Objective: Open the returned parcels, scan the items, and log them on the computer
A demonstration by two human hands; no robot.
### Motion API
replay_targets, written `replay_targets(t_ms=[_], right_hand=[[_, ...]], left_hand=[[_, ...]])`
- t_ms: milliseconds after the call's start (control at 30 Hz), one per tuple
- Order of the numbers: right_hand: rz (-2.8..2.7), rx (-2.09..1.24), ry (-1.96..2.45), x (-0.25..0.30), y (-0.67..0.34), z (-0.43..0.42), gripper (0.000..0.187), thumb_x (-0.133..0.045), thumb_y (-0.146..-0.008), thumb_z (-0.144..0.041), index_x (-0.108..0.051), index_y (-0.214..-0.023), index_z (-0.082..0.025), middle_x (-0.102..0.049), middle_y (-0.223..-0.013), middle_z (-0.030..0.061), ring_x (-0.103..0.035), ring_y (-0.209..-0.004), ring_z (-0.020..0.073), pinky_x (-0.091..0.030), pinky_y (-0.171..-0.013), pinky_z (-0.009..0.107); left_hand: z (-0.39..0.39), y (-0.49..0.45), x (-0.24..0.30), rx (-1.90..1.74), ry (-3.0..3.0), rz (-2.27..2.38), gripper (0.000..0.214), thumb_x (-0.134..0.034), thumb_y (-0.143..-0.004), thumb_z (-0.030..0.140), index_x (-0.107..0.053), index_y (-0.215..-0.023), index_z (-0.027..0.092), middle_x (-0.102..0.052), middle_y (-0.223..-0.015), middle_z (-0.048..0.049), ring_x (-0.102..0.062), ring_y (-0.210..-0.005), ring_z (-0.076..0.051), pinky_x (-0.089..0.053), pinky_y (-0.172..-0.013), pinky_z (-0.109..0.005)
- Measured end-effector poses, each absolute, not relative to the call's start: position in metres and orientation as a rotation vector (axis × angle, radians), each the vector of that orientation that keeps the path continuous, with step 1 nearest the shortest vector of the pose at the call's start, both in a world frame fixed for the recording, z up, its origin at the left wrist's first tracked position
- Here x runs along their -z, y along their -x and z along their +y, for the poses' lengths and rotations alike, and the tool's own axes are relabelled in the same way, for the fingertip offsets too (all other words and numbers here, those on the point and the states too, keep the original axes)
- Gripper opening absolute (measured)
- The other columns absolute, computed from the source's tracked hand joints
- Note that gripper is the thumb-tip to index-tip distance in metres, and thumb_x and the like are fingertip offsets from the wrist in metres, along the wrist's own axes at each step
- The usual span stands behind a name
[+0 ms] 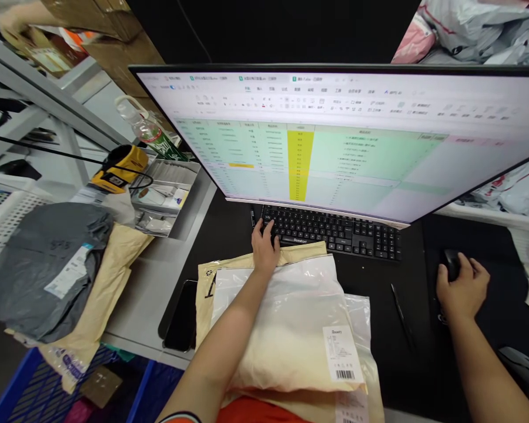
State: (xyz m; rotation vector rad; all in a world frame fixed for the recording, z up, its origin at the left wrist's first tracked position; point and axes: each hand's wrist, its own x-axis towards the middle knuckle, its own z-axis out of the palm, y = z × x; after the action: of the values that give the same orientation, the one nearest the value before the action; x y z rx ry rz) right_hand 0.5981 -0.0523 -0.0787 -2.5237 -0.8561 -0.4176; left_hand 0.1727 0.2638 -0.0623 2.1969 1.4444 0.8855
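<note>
My left hand (265,244) rests at the left end of a black keyboard (321,229), fingers apart on the keys and holding nothing. Under that forearm lie clear plastic-wrapped packages (286,329), with a white barcode label (342,353) on the top one. Over on the right, my right hand (464,288) is curled around a black computer mouse (451,264) on a dark mat. Behind the keyboard stands a wide monitor (357,153) showing a spreadsheet with a yellow column. Between the hands lies a black pen (402,314).
A phone (181,317) lies left of the packages. Grey and tan mailing bags (53,264) are piled further left, near a tray of cards (167,194), a yellow-black device (120,167) and a bottle (152,129). Blue crates (132,390) stand below. Another person's hand (15,23) touches a box.
</note>
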Motion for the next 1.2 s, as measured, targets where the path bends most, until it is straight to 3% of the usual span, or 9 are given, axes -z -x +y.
replay_targets(t_ms=[333, 700, 900, 1200], right_hand=[[-0.86, 0.413, 2.531, 0.077, -0.596, -0.051, 0.067, -0.058, -0.087, -0.05, -0.056, -0.145, -0.017, -0.049, -0.147, 0.0207, -0.049, -0.135, 0.0378, -0.043, -0.111, 0.053], [-0.825, 0.385, 2.547, 0.07, -0.59, -0.048, 0.061, -0.057, -0.086, -0.046, -0.058, -0.14, -0.017, -0.049, -0.145, 0.0198, -0.05, -0.13, 0.0381, -0.046, -0.104, 0.058], [-0.864, 0.474, 2.574, 0.07, -0.592, -0.048, 0.052, -0.058, -0.083, -0.039, -0.064, -0.128, -0.016, -0.056, -0.137, 0.0173, -0.057, -0.12, 0.0349, -0.048, -0.101, 0.053], [-0.869, 0.442, 2.61, 0.065, -0.591, -0.045, 0.049, -0.054, -0.088, -0.039, -0.064, -0.13, -0.017, -0.055, -0.136, 0.0177, -0.056, -0.12, 0.0338, -0.046, -0.102, 0.051]], left_hand=[[0.265, -0.174, 0.063, -0.845, -2.251, 1.464, 0.04, -0.052, -0.094, 0.018, -0.066, -0.13, 0.017, -0.035, -0.158, -0.0199, -0.039, -0.145, -0.037, -0.039, -0.116, -0.057], [0.265, -0.173, 0.059, -0.819, -2.244, 1.475, 0.039, -0.048, -0.097, 0.025, -0.066, -0.13, 0.015, -0.041, -0.154, -0.0207, -0.041, -0.143, -0.036, -0.037, -0.117, -0.056], [0.265, -0.174, 0.06, -0.849, -2.234, 1.468, 0.04, -0.048, -0.097, 0.026, -0.066, -0.13, 0.015, -0.045, -0.151, -0.0204, -0.043, -0.14, -0.035, -0.038, -0.116, -0.056], [0.269, -0.175, 0.064, -0.869, -2.213, 1.441, 0.039, -0.051, -0.095, 0.027, -0.066, -0.129, 0.015, -0.045, -0.15, -0.0207, -0.042, -0.14, -0.037, -0.035, -0.117, -0.057]])
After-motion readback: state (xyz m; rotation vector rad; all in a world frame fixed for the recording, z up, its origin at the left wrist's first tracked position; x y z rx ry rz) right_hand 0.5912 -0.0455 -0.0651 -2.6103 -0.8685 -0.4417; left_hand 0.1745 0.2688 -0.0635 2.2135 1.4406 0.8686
